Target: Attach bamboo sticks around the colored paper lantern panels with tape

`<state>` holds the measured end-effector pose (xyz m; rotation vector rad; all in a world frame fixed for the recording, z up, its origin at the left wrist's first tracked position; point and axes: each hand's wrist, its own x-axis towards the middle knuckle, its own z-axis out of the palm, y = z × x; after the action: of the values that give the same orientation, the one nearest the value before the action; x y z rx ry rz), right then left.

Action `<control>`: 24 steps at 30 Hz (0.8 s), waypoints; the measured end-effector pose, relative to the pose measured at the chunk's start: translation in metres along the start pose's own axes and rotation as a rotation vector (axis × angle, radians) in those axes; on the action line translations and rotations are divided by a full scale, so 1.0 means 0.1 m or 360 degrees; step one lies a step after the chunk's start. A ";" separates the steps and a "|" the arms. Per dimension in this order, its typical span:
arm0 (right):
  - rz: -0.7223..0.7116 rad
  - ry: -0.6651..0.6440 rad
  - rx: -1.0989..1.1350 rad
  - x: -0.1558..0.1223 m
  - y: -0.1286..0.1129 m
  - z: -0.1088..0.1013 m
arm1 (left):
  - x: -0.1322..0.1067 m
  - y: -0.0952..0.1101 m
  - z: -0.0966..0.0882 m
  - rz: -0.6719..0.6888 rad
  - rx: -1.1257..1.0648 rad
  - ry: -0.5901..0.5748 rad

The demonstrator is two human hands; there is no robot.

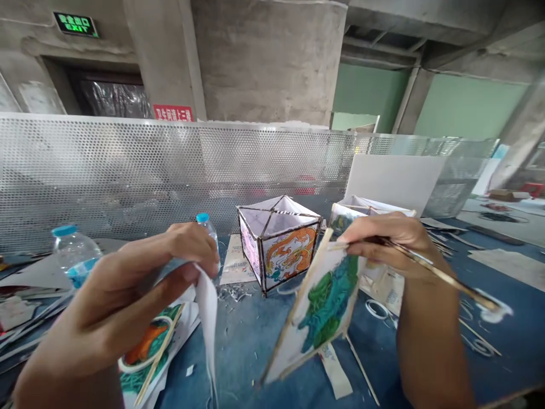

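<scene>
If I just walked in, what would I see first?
Probably the box with an orange dragon on its side, mid-picture on the blue table. Nearer, the right hand holds a framed green picture and what looks like a brush; the left hand pinches a white sheet. High up on the left, a green EXIT sign glows.

Blue tabletop point(238, 352): dragon-painted box frame point(290, 255) stood mid-table, white coil point(377, 316) lay to its right, thin stick point(363, 370) beside paper strip point(337, 375) up front, painted sheets point(131, 382) left, white scrap point(189, 370) near them.
</scene>
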<state>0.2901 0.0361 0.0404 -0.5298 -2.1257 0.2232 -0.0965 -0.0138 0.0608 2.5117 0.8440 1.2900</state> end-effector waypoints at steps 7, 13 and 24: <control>-0.0097 0.0126 -0.0403 0.09 0.08 0.16 | 0.22 -0.20 0.20 0.0188 0.0555 -0.0216; -0.0208 -0.0047 -0.0424 0.18 0.26 0.35 | 0.28 -0.51 0.26 0.0161 0.0682 -0.0193; -0.0043 -0.0445 -0.0645 0.22 0.39 0.59 | 0.27 -0.65 0.35 0.0152 0.0841 -0.0278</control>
<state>0.2425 0.0828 0.0091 -0.7381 -2.4646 -0.1650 -0.0825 0.0575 0.0311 3.0434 1.1579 0.9414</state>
